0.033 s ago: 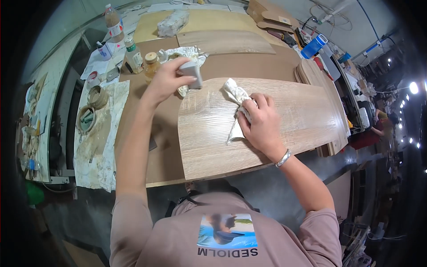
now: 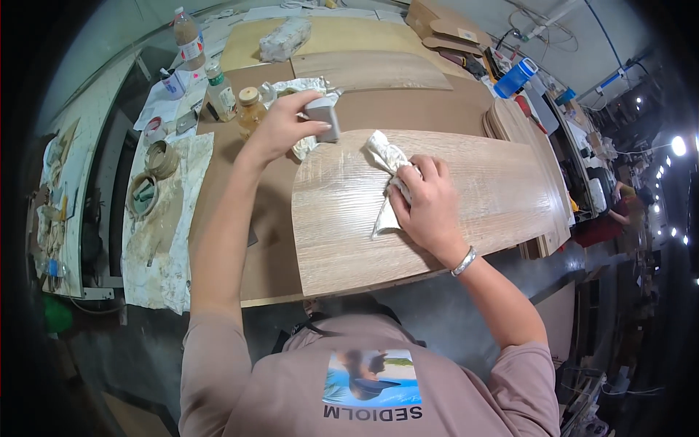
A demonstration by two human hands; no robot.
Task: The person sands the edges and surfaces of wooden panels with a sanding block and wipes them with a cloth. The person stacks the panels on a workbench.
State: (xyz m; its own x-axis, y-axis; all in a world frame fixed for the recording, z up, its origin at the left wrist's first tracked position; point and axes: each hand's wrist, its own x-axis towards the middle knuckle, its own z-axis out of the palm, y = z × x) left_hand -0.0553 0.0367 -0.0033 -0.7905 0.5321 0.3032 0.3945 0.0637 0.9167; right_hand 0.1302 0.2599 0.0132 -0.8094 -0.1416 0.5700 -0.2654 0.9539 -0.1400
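A wood-grain panel (image 2: pixel 349 240) with a curved edge lies on the bench in front of me. My left hand (image 2: pixel 285 130) pinches a small grey block (image 2: pixel 324 120) between thumb and fingers at the panel's far left corner; whether the block touches the panel I cannot tell. Out over the middle of the panel, my right hand (image 2: pixel 427 200) is closed on a crumpled white cloth (image 2: pixel 387 154), pressed against the shiny surface. Some of the cloth is hidden under my fingers. Behind my left hand lies another crumpled, stained cloth (image 2: pixel 306 148).
Left of the panel stand a jar with a yellowish lid (image 2: pixel 250 109), a green-capped bottle (image 2: pixel 219 91) and a taller bottle (image 2: pixel 189 40). Round tubs (image 2: pixel 142 195) rest on stained paper (image 2: pixel 164 255). Stacked curved boards (image 2: pixel 502 120) and a blue bottle (image 2: pixel 515 77) are at right.
My left hand has shifted slightly to the right with the grey block. My right hand and the cloth stay in nearly the same place.
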